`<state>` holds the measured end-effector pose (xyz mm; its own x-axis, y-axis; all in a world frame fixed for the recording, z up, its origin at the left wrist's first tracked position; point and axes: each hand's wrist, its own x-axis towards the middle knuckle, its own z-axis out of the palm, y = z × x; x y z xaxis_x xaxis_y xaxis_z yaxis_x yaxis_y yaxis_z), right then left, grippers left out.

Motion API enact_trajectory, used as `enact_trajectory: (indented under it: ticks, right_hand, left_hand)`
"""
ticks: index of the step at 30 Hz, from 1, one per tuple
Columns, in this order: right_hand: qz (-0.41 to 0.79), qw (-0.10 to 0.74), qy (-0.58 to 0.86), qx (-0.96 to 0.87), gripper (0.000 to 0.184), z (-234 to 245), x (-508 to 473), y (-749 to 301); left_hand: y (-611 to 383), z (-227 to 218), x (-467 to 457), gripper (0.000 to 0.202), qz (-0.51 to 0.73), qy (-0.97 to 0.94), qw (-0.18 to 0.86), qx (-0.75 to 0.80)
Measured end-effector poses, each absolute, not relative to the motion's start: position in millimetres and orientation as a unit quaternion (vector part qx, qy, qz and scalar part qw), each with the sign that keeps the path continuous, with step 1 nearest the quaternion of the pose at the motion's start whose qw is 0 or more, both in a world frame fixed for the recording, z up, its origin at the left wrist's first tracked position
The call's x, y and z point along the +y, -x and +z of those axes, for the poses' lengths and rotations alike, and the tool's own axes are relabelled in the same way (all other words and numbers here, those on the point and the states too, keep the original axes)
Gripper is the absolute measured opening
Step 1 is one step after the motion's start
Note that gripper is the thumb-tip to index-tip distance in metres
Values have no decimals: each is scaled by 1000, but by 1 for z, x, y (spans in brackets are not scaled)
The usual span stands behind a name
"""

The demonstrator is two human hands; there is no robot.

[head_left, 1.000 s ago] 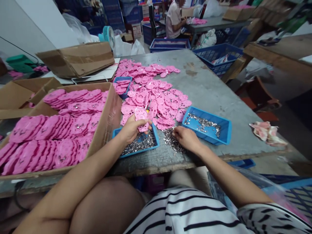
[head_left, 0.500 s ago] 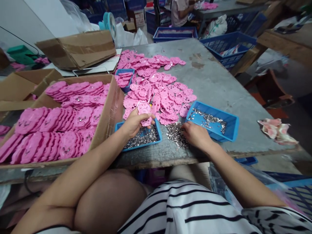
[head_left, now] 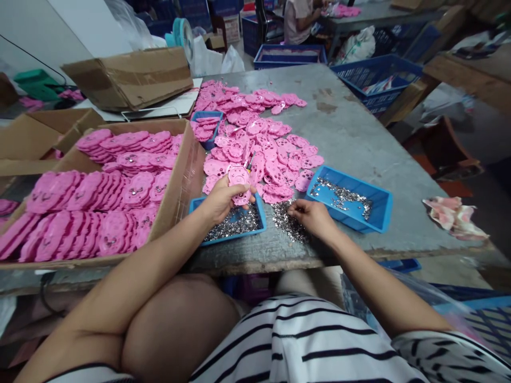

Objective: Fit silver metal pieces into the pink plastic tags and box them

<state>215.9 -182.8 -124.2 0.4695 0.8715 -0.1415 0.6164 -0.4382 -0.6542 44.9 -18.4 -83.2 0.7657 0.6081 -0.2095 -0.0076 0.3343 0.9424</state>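
Note:
My left hand (head_left: 222, 200) grips a flat pink plastic piece (head_left: 238, 181), thumb on its face, above a blue tray (head_left: 262, 213) of small metal parts. Just behind it a thin tool (head_left: 251, 161) with a dark shaft and a yellow part leans among the pink pieces. At a loose heap of small shiny metal parts (head_left: 284, 219), my right hand (head_left: 311, 215) has its fingertips pinched together; what lies between them is too small to make out. A second blue tray (head_left: 381, 213), with metal parts scattered inside, stands right beside this hand.
A pile of pink pieces (head_left: 275, 154) spreads over the grey table (head_left: 359, 143). To the left, a cardboard box (head_left: 191, 159) holds rows of pink pieces. A small blue bin (head_left: 211, 142) stands behind it. Crumpled paper (head_left: 455, 215) lies at the right corner. Another person (head_left: 296, 21) sits far back.
My right hand has shifted left and slightly up over the metal heap, its fingers drawn together. The left hand keeps its hold on the pink piece. The view has moved slightly.

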Motion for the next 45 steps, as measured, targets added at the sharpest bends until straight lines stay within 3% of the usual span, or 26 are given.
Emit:
enact_trajectory:
  ticks: [5,10,21,29,33,38,45]
  right_hand:
    - [354,515,720,-300,24,-128,-175,-220]
    - [482,602,603,-205,36,-120,-170,-218]
    - [527,642,529,-177,23,-113,-164,-214]
    - [512,647,524,-213,30,-100,-148,-195]
    - [463,643,554,-256,33,-100,-137,-183]
    - [279,639,613,-372,19,-103,-125,-178]
    - [278,654,611,-349,24,-106,-119,-171]
  left_hand:
    - [-45,-83,-19,34,197,-532,775,280]
    - [-45,-84,-20,31,194,-525,781,279]
    - [-45,-82,-23,26,180,-532,781,275]
    - [-47,-82,-27,27,151,-534,794,248]
    - [-48,-83,-27,29,150,-524,804,239]
    - [-50,-85,-23,18,151,-471,840,223]
    - [-53,-82,-25,27,162,-413,866,228]
